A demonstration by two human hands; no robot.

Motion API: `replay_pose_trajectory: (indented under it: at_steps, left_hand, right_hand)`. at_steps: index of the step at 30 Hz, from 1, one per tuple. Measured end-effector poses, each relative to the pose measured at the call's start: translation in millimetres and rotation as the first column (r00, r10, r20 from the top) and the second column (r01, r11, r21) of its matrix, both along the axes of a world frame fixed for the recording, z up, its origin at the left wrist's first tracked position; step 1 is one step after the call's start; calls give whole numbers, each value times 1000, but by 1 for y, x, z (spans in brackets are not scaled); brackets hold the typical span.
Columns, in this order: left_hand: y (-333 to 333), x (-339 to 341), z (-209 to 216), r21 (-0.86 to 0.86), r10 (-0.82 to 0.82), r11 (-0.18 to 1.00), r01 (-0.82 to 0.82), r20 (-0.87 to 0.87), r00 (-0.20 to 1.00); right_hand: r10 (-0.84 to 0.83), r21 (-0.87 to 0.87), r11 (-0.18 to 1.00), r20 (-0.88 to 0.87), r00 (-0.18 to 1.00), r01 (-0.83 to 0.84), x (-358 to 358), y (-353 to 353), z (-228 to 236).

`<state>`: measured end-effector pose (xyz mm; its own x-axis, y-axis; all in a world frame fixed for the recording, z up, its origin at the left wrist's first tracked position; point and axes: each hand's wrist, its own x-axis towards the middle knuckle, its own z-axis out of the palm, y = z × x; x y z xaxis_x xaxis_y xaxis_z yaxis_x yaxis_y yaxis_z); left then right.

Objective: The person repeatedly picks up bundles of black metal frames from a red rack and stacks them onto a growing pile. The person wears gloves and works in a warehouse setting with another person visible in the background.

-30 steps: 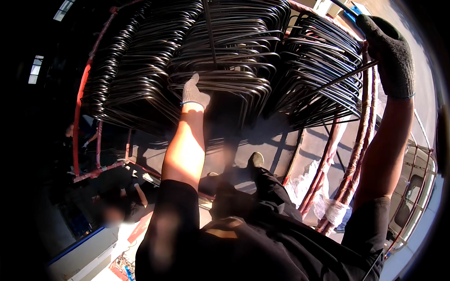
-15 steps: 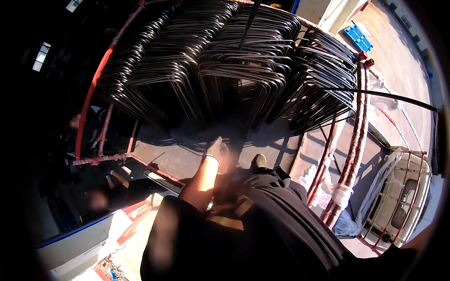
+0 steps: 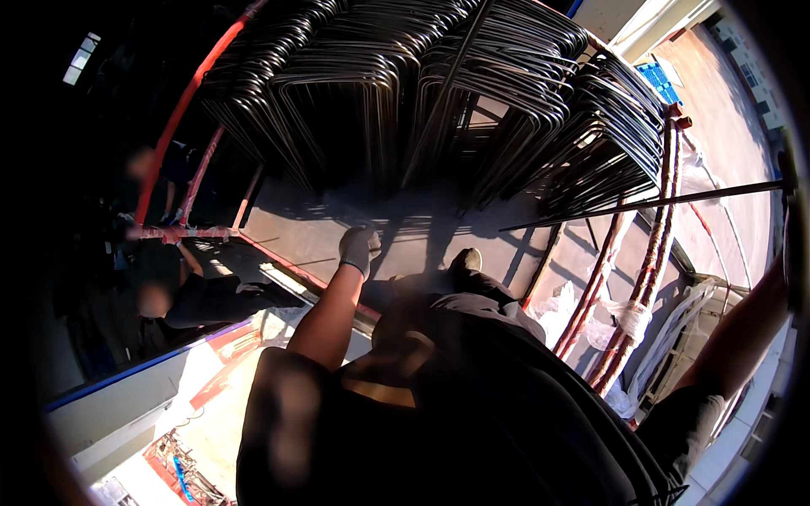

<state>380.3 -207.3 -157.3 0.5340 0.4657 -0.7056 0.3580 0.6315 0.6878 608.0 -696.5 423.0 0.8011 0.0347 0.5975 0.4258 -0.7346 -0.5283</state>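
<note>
Over the flat bed (image 3: 291, 219), my left hand (image 3: 360, 246), in a pale glove, hangs with its fingers curled and nothing visible in them. My right arm (image 3: 742, 325) is stretched out to the right edge, where the hand merges with the dark rim. There it meets a long dark bent metal rod (image 3: 641, 205), one leg of which reaches inward, its tip in the air above the bed. Another long straight rod (image 3: 447, 88) slants down in front of the stacks. Several rows of bent metal rods (image 3: 354, 72) stand tightly nested ahead of me.
Red wrapped rails (image 3: 187, 97) bound the left side, and wrapped posts (image 3: 654, 253) with torn plastic film (image 3: 557, 312) stand at the right. Below the left edge is a co-worker (image 3: 211, 299); another person is in shadow farther off. A blue pallet (image 3: 658, 80) lies outside.
The rod at the right has swung nearer to me, its tip now away from the stacks. My right arm shows more. My left hand has shifted left, its fingers curled. The whole view has turned slightly.
</note>
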Motion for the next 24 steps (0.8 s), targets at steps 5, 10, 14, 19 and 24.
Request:
replay_pose_trajectory:
  at_steps: [5,10,14,19,24]
  left_hand:
    - [9,-69,12,99,32,995,-25,-75,997]
    - [-13,-124,35,179,138,977,-114,-130,982]
    - [-5,-248,-10,563,-33,815,137,-192,981]
    - [-46,-211,57,27,458,889,-458,-91,884]
    - [-70,-213,0,383,310,883,-271,-44,950]
  right_hand:
    - [382,281,916,-383,841,-288,66,112,-199]
    - [351,305,930,-561,750,-207,91,171,-373]
    - [275,278,950,-531,801,-142,118,217,-457]
    - [111,101,991,-286,952,-85,158,213,-528]
    - [-7,-10,1000,-182,983,5,188,205,-545]
